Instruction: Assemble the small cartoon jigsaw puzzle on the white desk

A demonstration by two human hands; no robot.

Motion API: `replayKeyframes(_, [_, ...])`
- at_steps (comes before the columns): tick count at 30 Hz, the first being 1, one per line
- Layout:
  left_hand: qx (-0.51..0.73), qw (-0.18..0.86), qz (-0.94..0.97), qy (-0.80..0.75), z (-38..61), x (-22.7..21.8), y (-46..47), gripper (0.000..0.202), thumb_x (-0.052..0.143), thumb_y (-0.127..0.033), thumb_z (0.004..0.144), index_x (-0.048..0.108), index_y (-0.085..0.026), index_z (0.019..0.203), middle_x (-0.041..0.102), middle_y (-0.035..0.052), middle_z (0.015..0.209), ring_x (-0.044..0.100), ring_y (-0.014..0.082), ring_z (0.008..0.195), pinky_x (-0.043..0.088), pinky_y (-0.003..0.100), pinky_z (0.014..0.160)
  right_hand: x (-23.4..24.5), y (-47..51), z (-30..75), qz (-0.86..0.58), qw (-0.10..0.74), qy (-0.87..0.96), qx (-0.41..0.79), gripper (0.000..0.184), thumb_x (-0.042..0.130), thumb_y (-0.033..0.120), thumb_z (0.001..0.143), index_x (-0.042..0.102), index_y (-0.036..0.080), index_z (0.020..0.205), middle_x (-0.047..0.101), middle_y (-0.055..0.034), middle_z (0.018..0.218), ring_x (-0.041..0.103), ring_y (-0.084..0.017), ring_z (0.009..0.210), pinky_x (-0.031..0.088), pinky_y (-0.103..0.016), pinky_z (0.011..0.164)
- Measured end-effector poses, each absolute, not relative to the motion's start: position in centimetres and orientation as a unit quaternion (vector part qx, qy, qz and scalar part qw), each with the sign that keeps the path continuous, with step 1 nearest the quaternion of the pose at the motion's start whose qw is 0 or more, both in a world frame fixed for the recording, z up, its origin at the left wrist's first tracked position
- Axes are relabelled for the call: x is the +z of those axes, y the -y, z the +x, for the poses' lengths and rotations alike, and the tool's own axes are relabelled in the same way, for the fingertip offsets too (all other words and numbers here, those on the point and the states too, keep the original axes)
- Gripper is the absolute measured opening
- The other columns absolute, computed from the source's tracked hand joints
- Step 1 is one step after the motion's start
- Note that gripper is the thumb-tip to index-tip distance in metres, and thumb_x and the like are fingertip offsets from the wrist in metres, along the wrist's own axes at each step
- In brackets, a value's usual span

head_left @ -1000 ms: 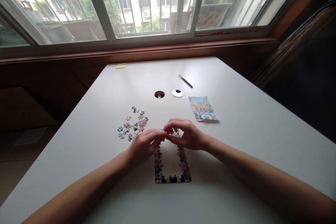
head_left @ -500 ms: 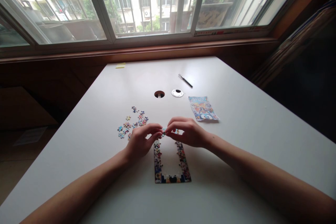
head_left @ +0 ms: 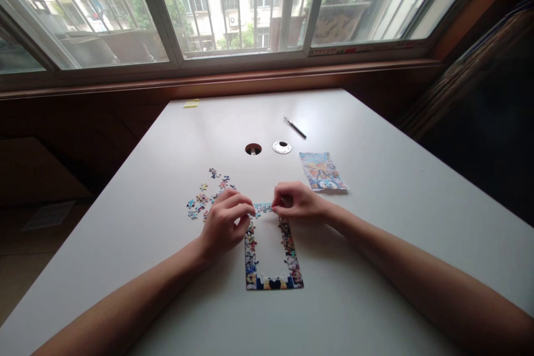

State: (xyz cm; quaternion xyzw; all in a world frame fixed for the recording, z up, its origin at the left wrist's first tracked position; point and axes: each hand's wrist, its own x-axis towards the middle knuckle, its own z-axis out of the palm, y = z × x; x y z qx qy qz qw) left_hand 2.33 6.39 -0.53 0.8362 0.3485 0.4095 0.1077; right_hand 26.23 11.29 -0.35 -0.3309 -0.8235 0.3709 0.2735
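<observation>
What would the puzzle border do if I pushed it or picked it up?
The puzzle border would probably sag or come apart if lifted, because it's narrow strips of small pieces around an open middle. A push might slide it or knock it crooked, since it lies flat on a smooth-looking table. It's likely light, because it looks thin.

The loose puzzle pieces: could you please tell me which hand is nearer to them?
Left. The left hand is close beside the loose puzzle pieces; the right hand is farther off, rightward.
</observation>
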Motion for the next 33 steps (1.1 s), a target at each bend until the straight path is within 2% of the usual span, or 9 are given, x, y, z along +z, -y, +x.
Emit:
replayKeyframes(7, [0.356, 0.088, 0.867, -0.336, 2.44, -0.96, -6.29, 0.021, 0.056, -0.003, 0.078, 0.068, -0.020, 0.083, 0.071, 0.0021, 0.089, 0.056, 0.0211, 0.090, 0.048, 0.039, 0.086, -0.23, -10.72, 25.61, -0.321, 0.267, 0.852, 0.316, 0.008, 0.067, 0.008, 0.071, 0.064, 0.016, 0.070, 0.058, 0.0018, 0.068, 0.050, -0.009, 0.061, 0.040, -0.021, 0.057])
replayKeyframes(20, [0.318, 0.094, 0.870, -0.364, 2.52, -0.84, -6.18, 0.020, 0.056, -0.006, 0.080, 0.070, -0.021, 0.081, 0.072, 0.0020, 0.090, 0.057, 0.0216, 0.092, 0.047, 0.041, 0.090, -0.54, -10.88, 25.53, -0.319, 0.257, 0.868, 0.280, 0.007, 0.067, 0.010, 0.073, 0.064, 0.016, 0.072, 0.059, 0.0019, 0.068, 0.049, -0.009, 0.062, 0.040, -0.022, 0.060])
replayKeyframes(33, [0.320, 0.105, 0.869, -0.361, 2.50, -0.77, -6.18, 0.020, 0.056, -0.006, 0.080, 0.070, -0.020, 0.081, 0.072, 0.0017, 0.090, 0.055, 0.0214, 0.091, 0.047, 0.040, 0.089, -0.35, -11.36, 26.08, -0.296, 0.252, 0.864, 0.320, 0.010, 0.064, 0.015, 0.078, 0.070, 0.016, 0.086, 0.060, 0.0013, 0.069, 0.050, -0.009, 0.060, 0.040, -0.021, 0.056])
